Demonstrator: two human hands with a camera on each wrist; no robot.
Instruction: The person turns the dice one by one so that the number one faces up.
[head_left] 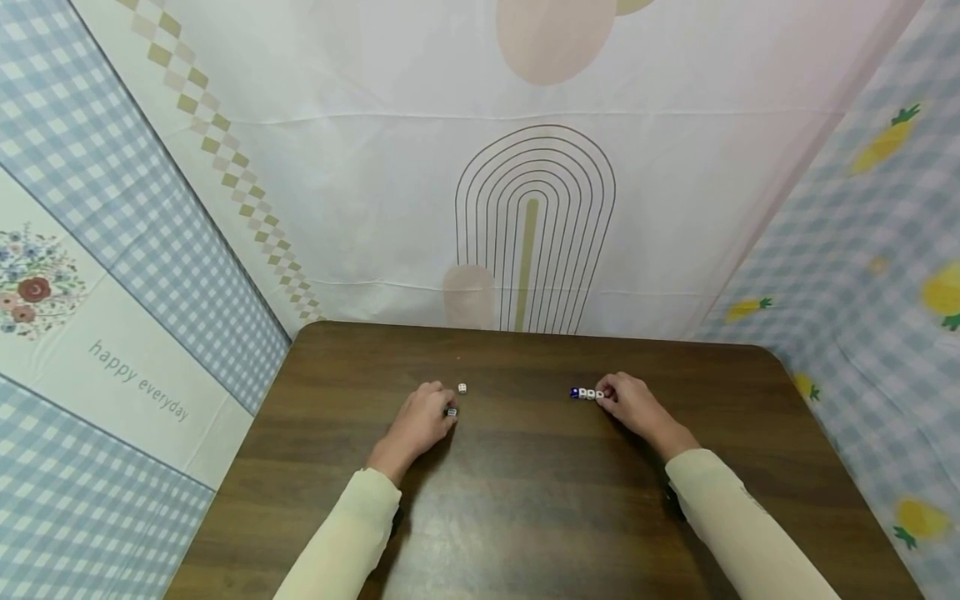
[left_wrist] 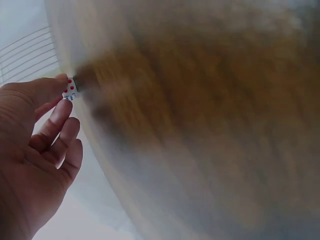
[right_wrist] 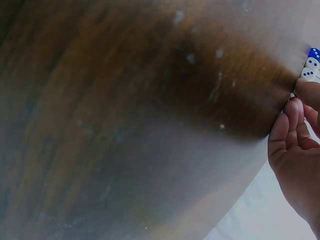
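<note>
A short row of dice lies on the table right of the middle, with a blue die [head_left: 574, 392] at its left end and white dice [head_left: 587, 394] beside it. My right hand [head_left: 634, 405] is at the row's right end, its thumb and fingertips pinching the last white die [head_left: 599, 395]. In the right wrist view, the thumb partly hides that end of the row. On the left, my left hand [head_left: 423, 417] pinches a die [left_wrist: 71, 89] between thumb and fingertips; its white face carries red pips. Just beyond those fingers a loose white die [head_left: 462, 388] rests on the table.
The brown wooden table [head_left: 510, 500] ends at a back edge close behind the dice. A patterned white cloth [head_left: 375, 208] hangs behind it, with checked cloths [head_left: 862, 275] at both sides.
</note>
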